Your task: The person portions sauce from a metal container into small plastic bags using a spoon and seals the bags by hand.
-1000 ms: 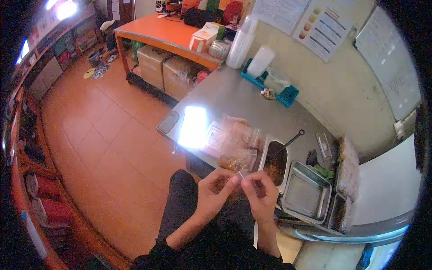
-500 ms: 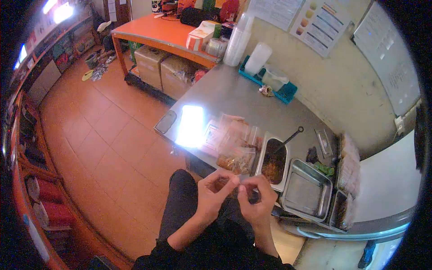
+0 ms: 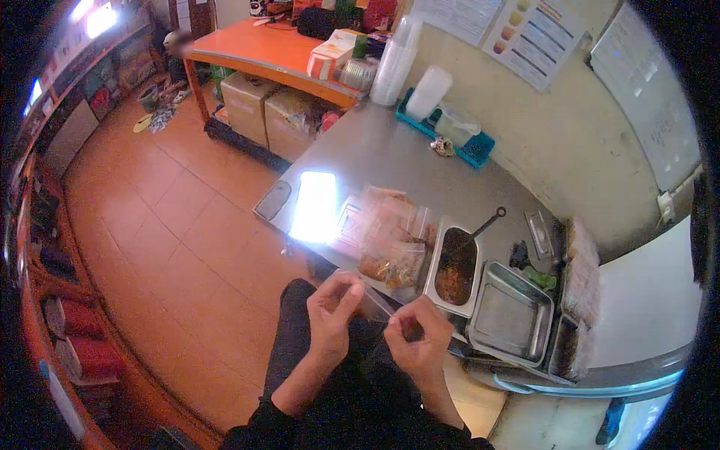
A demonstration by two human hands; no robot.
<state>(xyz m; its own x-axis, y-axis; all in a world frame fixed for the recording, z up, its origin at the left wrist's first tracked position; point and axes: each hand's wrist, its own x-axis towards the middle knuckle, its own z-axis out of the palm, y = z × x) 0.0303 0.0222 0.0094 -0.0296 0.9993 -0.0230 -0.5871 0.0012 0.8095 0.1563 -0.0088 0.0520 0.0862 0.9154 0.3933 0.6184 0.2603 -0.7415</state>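
A small clear plastic bag [image 3: 377, 300] is stretched between my two hands above my lap, near the counter's front edge. My left hand [image 3: 331, 309] pinches one side of it between thumb and fingers. At the other side, my right hand [image 3: 421, 330] grips it the same way. Just beyond lie several filled zip bags [image 3: 391, 259] of brownish food, piled on the counter. To their right is a steel pan [image 3: 427, 289] of dark reddish-brown food, with a ladle [image 3: 489, 221] resting in it.
A shallow steel tray [image 3: 510, 315] stands right of the pan, beside stacked packs [image 3: 579, 277]. A brightly glowing screen [image 3: 313, 206] lies at the counter's left. Farther back are a teal basket [image 3: 480, 148], stacked plastic cups [image 3: 396, 64] and an orange table [image 3: 255, 46].
My hands have moved apart, the left one going leftward and the right one slightly lower. The clear bag now shows pulled taut between them. The view has shifted slightly.
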